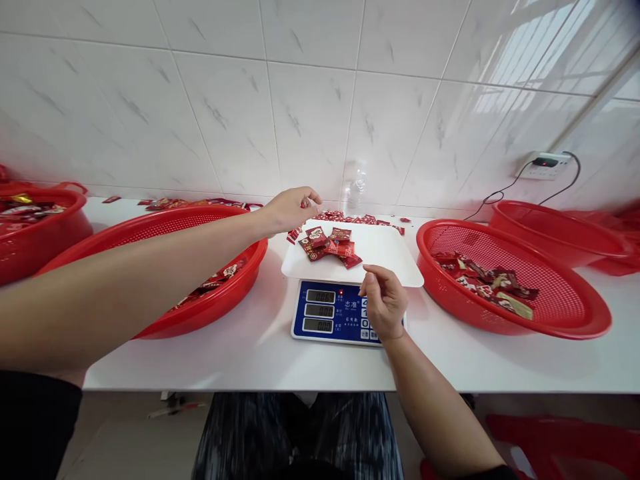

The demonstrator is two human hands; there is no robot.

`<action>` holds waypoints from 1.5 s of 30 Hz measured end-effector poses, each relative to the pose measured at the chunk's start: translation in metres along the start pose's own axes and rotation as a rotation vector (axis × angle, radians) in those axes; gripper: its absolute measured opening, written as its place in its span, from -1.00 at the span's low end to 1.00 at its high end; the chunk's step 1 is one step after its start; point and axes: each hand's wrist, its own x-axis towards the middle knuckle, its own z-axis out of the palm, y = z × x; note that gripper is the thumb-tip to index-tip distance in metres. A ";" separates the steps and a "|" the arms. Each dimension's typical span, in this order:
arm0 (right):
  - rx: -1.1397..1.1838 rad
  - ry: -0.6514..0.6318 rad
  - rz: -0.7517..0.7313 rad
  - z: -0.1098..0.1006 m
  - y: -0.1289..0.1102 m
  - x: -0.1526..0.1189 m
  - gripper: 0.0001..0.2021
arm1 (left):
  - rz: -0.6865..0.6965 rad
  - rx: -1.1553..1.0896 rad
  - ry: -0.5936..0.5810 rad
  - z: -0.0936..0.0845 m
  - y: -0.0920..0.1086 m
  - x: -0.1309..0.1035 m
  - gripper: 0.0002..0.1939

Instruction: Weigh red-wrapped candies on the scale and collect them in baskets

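Note:
A white weighing tray [390, 257] sits on a blue digital scale [300, 327], with several small red wrapped packets [341, 248] heaped on its left half. My left hand [293, 208] hovers over the tray's back left corner, fingers curled together; whatever they may hold is hidden. Close to the tray's front edge, above the scale's keys, my right hand [384, 301] is curled with thumb near the forefinger, and nothing shows in it. Under my left forearm stands a red perforated basket [250, 277] with more packets, partly covered by the arm.
On the right, another red basket [565, 303] holds packets, with a further red basket [590, 233] behind. A red tub [70, 230] of packets stands far left. Loose packets and a clear bottle [356, 183] lie along the tiled wall. A cable [500, 193] runs from a socket.

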 end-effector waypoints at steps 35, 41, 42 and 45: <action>-0.018 -0.011 0.004 0.001 -0.001 0.000 -0.84 | -0.071 -0.031 -0.245 0.038 0.002 -0.005 -0.53; -0.005 -0.005 -0.002 0.001 -0.001 -0.001 -0.84 | -0.076 -0.079 -0.261 0.037 -0.007 -0.008 -0.56; -0.005 -0.004 0.000 0.001 -0.001 0.000 -0.84 | -0.068 -0.078 -0.260 0.036 -0.008 -0.008 -0.57; -0.009 -0.006 0.004 0.001 -0.001 0.000 -0.84 | -0.037 -0.046 -0.237 0.034 -0.011 -0.009 -0.60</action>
